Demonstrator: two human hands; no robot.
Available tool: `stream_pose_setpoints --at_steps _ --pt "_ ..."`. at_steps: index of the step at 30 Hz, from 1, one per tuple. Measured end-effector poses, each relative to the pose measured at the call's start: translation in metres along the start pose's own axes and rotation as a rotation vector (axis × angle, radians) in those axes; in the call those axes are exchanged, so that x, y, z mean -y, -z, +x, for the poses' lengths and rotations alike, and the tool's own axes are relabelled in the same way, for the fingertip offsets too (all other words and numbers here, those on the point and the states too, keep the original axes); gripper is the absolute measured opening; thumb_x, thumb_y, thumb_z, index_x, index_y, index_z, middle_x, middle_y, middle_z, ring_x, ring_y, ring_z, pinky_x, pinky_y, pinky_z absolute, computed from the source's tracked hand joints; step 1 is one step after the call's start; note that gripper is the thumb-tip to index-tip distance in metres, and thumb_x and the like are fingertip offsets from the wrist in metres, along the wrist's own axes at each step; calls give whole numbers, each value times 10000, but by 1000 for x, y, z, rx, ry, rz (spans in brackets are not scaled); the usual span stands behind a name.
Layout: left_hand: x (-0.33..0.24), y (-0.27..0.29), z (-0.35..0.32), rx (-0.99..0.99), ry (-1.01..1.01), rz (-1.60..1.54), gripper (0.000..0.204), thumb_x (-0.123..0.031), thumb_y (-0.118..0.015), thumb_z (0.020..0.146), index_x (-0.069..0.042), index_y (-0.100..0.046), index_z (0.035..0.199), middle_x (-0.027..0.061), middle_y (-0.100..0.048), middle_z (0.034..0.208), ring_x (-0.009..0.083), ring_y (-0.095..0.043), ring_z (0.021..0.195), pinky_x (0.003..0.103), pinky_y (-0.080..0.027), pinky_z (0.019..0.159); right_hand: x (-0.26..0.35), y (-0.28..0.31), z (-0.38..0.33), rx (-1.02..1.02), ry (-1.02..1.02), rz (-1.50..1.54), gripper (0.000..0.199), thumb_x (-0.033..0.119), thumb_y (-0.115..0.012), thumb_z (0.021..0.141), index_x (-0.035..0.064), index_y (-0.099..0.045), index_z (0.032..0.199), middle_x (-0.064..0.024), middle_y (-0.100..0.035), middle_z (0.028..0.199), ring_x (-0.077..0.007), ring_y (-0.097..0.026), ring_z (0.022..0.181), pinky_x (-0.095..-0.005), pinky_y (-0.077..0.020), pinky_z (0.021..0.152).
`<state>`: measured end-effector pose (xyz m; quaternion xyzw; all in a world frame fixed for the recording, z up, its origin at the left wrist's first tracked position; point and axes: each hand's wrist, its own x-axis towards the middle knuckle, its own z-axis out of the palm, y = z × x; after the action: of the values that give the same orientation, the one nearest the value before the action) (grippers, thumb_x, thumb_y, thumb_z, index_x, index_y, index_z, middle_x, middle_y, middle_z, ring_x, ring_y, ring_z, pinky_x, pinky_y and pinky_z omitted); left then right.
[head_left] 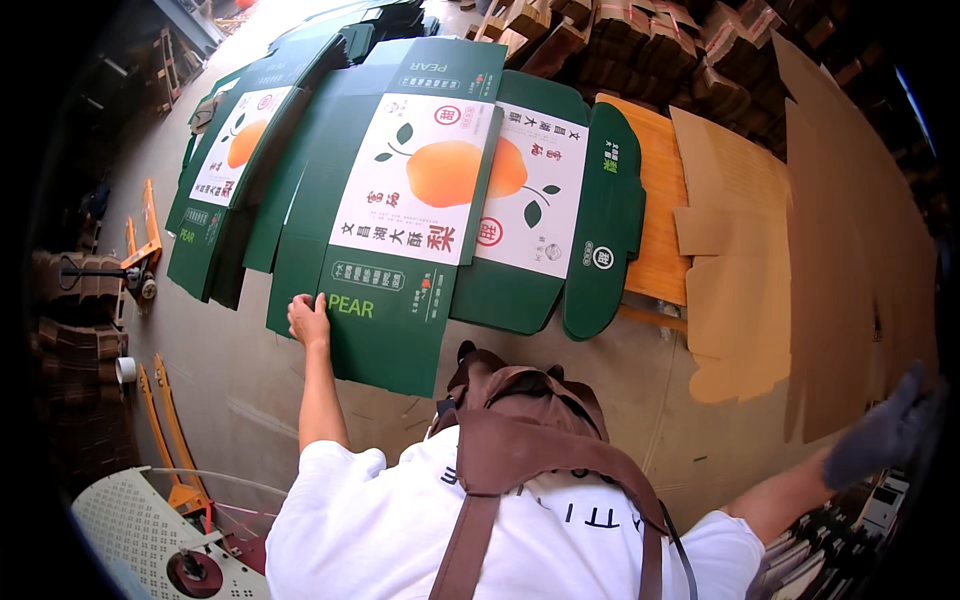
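Note:
My bare left hand (pixel 309 320) has its fingers curled at the near left edge of a flat green pear carton (pixel 390 330), which has a white panel and an orange pear picture. This carton overlaps a second green carton (pixel 540 190) with rounded end flaps, lying to its right. At the far right my right hand (pixel 880 432), in a grey glove, grips the lower edge of a large brown cardboard sheet (pixel 850 250). The glove's fingers are partly blurred near the picture's rim.
A stack of folded green cartons (pixel 215 220) stands on the left. Brown cardboard (pixel 735 290) lies beside an orange-brown board (pixel 650 200). Bundled cardboard (pixel 640 35) is piled at the back. Orange pallet-truck forks (pixel 172 420) and a perforated pale machine table (pixel 130 530) are at the left.

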<state>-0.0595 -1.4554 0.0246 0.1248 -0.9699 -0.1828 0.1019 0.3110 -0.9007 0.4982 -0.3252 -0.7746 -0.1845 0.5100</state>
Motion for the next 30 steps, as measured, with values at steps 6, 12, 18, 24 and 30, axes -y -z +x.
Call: stream_pose_setpoints --at_steps 6,12,18,24,30 --pt "-157 54 -45 659 -253 -1025 235 -225 -554 1015 -27 -608 1129 60 -657 1064 179 -627 1004 311 -458 881 187 -61 -148 417 84 643 309 -94 -552 894 -64 -576 1201 -227 -649 1199 -337 -664 1080 -377 -537 921" --pt "-262 72 -84 1533 225 -1303 566 -588 -428 992 -77 -615 1148 56 -690 1068 178 -660 972 301 -499 838 264 -89 -254 735 164 709 312 54 -592 841 3 -598 1149 -169 -658 1196 -314 -680 1032 -376 -557 863" --pt "-235 49 -58 1486 407 -1025 228 -231 -620 922 -56 -648 1065 47 -691 962 149 -662 826 293 -539 684 283 -102 -307 876 226 729 329 116 -576 834 32 -595 1152 -141 -658 1187 -296 -673 1047 -365 -557 850" --pt "-216 57 -55 1395 349 -940 79 -52 -612 890 -39 -642 962 17 -670 851 89 -634 739 226 -518 677 221 -217 -284 1377 -177 1088 412 387 -613 934 32 -578 1140 -159 -670 1092 -318 -671 967 -409 -536 805" --pt "-209 76 -75 1384 193 -920 68 13 -594 918 10 -621 981 10 -673 901 49 -596 800 205 -475 756 90 -516 -244 952 -569 411 581 494 -581 909 -37 -573 1144 -231 -675 1074 -365 -651 997 -421 -517 833"
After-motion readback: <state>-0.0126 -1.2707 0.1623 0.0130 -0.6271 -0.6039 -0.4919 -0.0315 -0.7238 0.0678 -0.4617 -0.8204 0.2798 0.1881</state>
